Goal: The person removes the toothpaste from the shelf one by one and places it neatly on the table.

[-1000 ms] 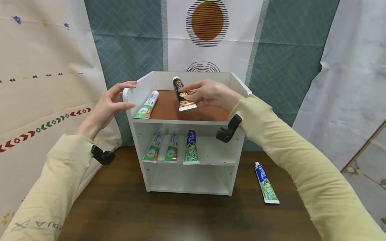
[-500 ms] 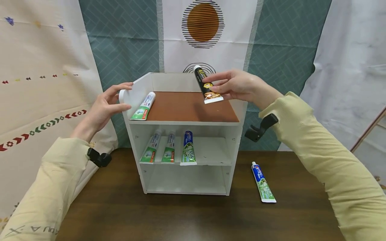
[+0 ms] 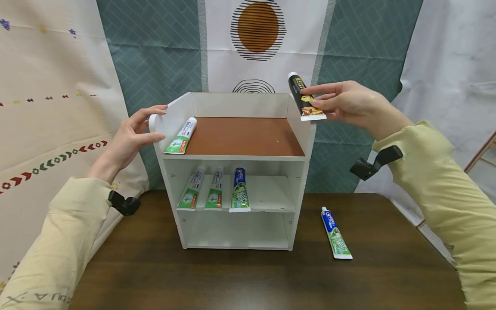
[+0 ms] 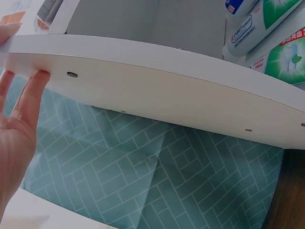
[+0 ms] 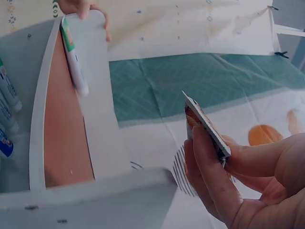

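My right hand (image 3: 348,103) pinches a black toothpaste tube (image 3: 300,95) with a white cap and white crimped end. The tube is tilted, cap up, above the right side of a small white shelf (image 3: 242,158). In the right wrist view the tube (image 5: 205,124) shows edge-on between thumb and fingers. My left hand (image 3: 129,140) grips the shelf's left side panel near the top; the left wrist view has fingers against the panel's outer face (image 4: 143,90). A green-and-white toothpaste tube (image 3: 181,137) lies on the brown top shelf, against the left side.
Two green-and-white tubes (image 3: 191,189) (image 3: 215,189) and a blue-and-green tube (image 3: 240,191) lie on the middle shelf. Another blue-and-green tube (image 3: 336,234) lies on the dark wooden table (image 3: 240,275), right of the shelf. Patterned cloths (image 3: 155,47) hang behind.
My right hand has carried the black toothpaste tube from over the brown top shelf rightward and up to the shelf's right side. My left hand keeps its grip on the side panel.
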Demonstrator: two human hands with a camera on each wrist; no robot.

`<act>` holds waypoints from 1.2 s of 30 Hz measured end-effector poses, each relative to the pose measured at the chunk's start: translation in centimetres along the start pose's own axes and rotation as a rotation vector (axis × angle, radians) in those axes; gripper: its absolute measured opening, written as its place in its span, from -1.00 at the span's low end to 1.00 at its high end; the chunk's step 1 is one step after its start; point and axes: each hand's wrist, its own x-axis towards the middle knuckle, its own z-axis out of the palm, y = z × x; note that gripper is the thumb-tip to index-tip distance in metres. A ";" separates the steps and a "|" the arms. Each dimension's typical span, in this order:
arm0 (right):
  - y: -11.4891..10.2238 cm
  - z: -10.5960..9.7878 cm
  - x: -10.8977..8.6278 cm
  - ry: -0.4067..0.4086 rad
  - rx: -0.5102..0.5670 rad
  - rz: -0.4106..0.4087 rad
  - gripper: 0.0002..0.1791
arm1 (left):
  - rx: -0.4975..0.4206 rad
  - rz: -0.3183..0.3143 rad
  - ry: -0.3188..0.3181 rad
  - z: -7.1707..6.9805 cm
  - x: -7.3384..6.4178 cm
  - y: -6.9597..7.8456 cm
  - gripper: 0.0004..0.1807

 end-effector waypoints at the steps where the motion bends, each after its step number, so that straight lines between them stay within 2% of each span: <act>1: 0.1 -0.5 -0.2 0.010 0.014 -0.003 -0.68 | -0.001 0.000 -0.001 0.0 0.0 0.0 -0.45; 4: 0.4 -2.1 -0.8 0.033 0.060 -0.011 -0.67 | -0.007 0.002 -0.007 0.0 0.0 -0.1 -0.45; 8: 1.2 -4.1 -1.3 0.070 0.070 -0.009 -0.69 | -0.024 0.007 -0.010 0.0 -0.1 -0.1 -0.45; 14: 3.1 -6.6 -2.3 0.096 0.020 -0.001 -0.72 | -0.025 0.002 -0.004 0.0 -0.2 -0.2 -0.45; 21: 6.7 -9.2 -3.6 0.091 -0.054 -0.021 -0.67 | -0.022 0.002 0.008 0.4 -0.1 -0.2 -0.47; 25: 9.0 -10.1 -4.0 0.069 -0.108 -0.027 -0.65 | -0.021 0.000 0.019 0.5 -0.1 -0.1 -0.47; 29: 11.4 -10.8 -4.3 0.026 -0.093 -0.031 -0.63 | -0.022 -0.001 0.021 0.5 -0.1 -0.2 -0.47; 32: 13.0 -11.1 -4.7 0.056 -0.142 -0.029 -0.64 | -0.024 0.000 0.023 0.5 -0.1 -0.3 -0.48; 36: 15.0 -11.1 -5.2 0.111 -0.273 -0.013 -0.64 | -0.024 0.005 0.026 0.5 0.0 -0.3 -0.47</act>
